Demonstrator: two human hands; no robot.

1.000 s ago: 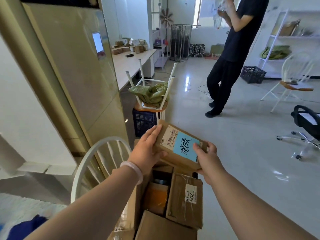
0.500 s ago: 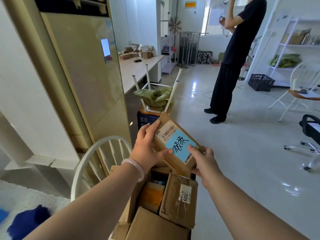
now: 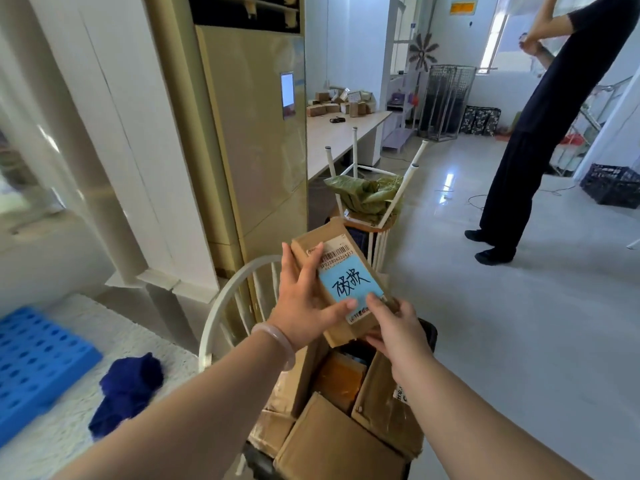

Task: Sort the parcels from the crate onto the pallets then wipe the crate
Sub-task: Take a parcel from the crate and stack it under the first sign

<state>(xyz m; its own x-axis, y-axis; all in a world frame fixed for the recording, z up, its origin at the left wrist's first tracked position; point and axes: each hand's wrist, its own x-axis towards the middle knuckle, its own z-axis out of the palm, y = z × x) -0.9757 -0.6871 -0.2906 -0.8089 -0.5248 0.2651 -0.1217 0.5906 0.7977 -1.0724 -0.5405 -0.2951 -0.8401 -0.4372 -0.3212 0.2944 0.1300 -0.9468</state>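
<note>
So the parcel is up out of the crate and held over it label-up, probably so the blue sticker can be read before picking a pallet. The left hand grips its left edge with the thumb across the face, and the right hand pinches the near corner, thumb on top. Two hands keep it flat and steady. More boxes are packed below. The pallet lies on the floor far left, with a cloth near it, likely for the wipe.
</note>
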